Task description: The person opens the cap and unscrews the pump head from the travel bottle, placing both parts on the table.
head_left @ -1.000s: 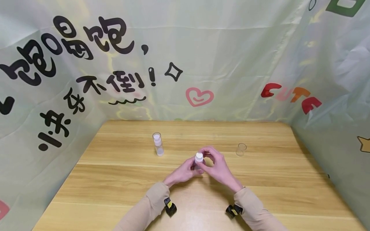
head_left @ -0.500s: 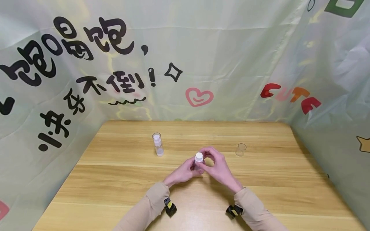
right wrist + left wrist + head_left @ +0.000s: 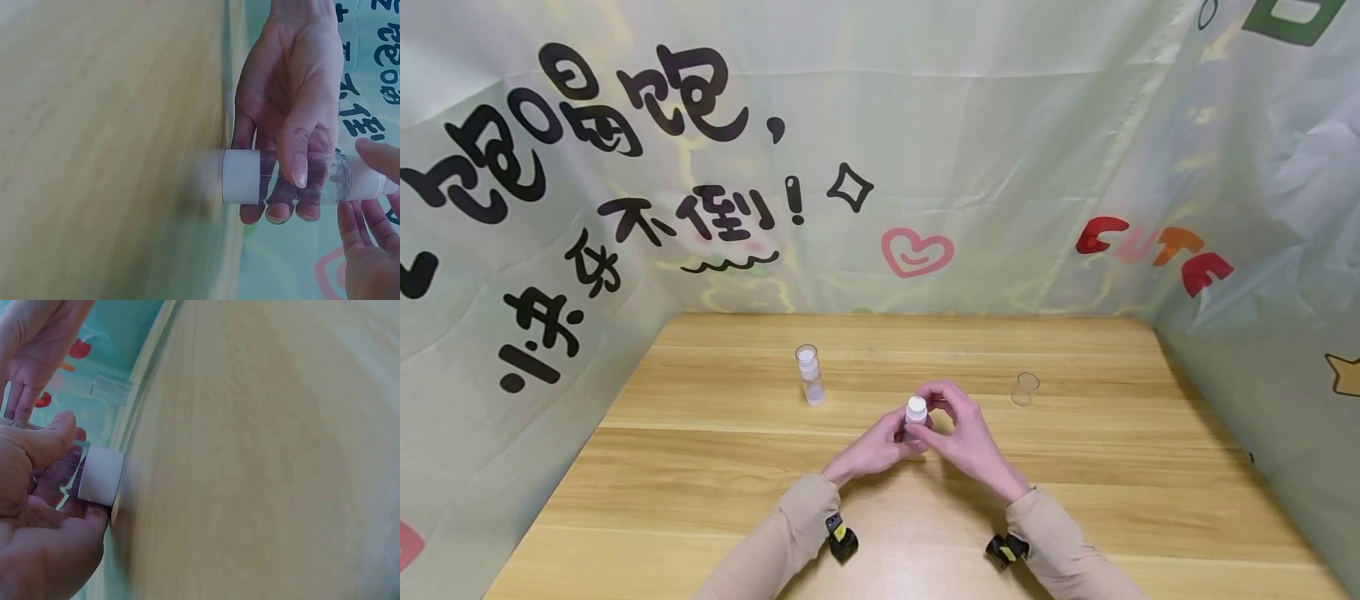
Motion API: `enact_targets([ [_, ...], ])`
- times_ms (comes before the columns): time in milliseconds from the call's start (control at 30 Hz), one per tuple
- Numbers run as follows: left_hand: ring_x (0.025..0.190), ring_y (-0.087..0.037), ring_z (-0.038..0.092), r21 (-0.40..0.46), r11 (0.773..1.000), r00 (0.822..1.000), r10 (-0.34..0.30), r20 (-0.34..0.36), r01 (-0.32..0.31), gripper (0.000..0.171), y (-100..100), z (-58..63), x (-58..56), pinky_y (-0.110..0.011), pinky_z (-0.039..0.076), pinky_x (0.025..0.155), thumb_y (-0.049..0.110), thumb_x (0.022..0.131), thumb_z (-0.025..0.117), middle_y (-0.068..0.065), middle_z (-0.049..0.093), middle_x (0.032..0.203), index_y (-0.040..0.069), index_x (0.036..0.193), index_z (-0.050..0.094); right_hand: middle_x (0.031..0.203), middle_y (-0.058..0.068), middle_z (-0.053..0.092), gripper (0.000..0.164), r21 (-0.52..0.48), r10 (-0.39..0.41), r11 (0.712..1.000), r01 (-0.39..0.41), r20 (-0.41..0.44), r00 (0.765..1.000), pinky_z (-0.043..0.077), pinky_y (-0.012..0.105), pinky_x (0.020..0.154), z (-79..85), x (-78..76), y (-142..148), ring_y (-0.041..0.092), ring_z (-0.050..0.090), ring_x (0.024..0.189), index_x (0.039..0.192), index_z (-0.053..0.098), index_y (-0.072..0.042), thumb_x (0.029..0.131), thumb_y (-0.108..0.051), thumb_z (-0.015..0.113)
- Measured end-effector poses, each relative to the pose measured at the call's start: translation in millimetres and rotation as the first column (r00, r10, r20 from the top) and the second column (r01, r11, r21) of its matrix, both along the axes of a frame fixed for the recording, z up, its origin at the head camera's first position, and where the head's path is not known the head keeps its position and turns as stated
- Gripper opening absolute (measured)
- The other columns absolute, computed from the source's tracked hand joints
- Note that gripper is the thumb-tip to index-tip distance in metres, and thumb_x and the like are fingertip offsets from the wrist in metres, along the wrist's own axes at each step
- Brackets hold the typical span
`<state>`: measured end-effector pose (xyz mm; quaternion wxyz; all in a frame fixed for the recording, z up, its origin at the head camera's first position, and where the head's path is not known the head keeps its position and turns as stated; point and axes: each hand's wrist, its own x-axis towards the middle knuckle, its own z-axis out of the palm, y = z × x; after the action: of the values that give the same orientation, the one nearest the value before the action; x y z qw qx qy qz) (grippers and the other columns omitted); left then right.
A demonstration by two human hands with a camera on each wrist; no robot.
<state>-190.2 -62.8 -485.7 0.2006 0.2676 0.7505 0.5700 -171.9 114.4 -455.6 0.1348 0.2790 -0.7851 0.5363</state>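
Note:
A small clear bottle point(image 3: 312, 178) with a white base point(image 3: 101, 475) and a white pump top point(image 3: 916, 408) is held upright above the middle of the table. My left hand point(image 3: 876, 446) grips its transparent body, with the thumb on one side and the fingers on the other. Around the white collar near the top, my right hand point(image 3: 962, 433) pinches with thumb and fingers. In the right wrist view, the left hand's thumb lies across the bottle and the right hand point(image 3: 375, 256) shows only partly at the edge.
A second, similar bottle point(image 3: 812, 387), capped with a clear cover, stands at the back left. A loose clear cap point(image 3: 1025, 390) is on the wooden table point(image 3: 715, 483) to the right. Printed fabric point(image 3: 1000, 150) walls the table's back and sides.

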Motion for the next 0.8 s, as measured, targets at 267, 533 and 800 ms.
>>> enact_targets([
  [267, 0.133, -0.028, 0.054, -0.001, 1.000, 1.000, -0.002, -0.002, 0.002, 0.047, -0.4, 0.5, 0.0, -0.042, 0.040, 0.118, 0.005, 0.096, 0.063, -0.014, 0.060, 0.138, 0.004, 0.141, 0.050, 0.114, 0.015, 0.066, 0.046, 0.008, 0.021, 1.000, -0.021, -0.005, 1.000, 0.057, 0.029, 0.099, 3.0, 0.9, 0.9, 0.009, 0.062, 0.107, 0.118, 0.062, 0.002, 0.076, 0.011, 0.078],
  [533, 0.131, -0.029, 0.056, -0.001, 1.000, 1.000, 0.007, 0.010, -0.007, 0.051, 0.2, 0.8, 0.5, -0.037, 0.044, 0.115, 0.004, 0.095, 0.063, -0.016, 0.060, 0.138, 0.005, 0.145, 0.048, 0.113, 0.013, 0.066, 0.049, 0.004, -0.005, 1.000, 0.006, -0.030, 1.000, 0.057, 0.026, 0.096, 2.7, 3.3, 1.7, 0.008, 0.061, 0.105, 0.120, 0.061, 0.000, 0.076, 0.005, 0.082],
  [800, 0.127, -0.028, 0.057, 0.015, 1.000, 1.000, -0.011, -0.014, 0.011, 0.047, 0.4, -1.3, -1.6, -0.033, 0.045, 0.112, 0.003, 0.096, 0.063, -0.018, 0.060, 0.135, 0.002, 0.141, 0.049, 0.111, 0.013, 0.067, 0.043, 0.022, -0.015, 1.000, 0.016, -0.038, 0.999, 0.059, 0.032, 0.094, 4.3, 3.3, 1.7, 0.010, 0.064, 0.103, 0.117, 0.064, 0.000, 0.077, 0.008, 0.079],
])
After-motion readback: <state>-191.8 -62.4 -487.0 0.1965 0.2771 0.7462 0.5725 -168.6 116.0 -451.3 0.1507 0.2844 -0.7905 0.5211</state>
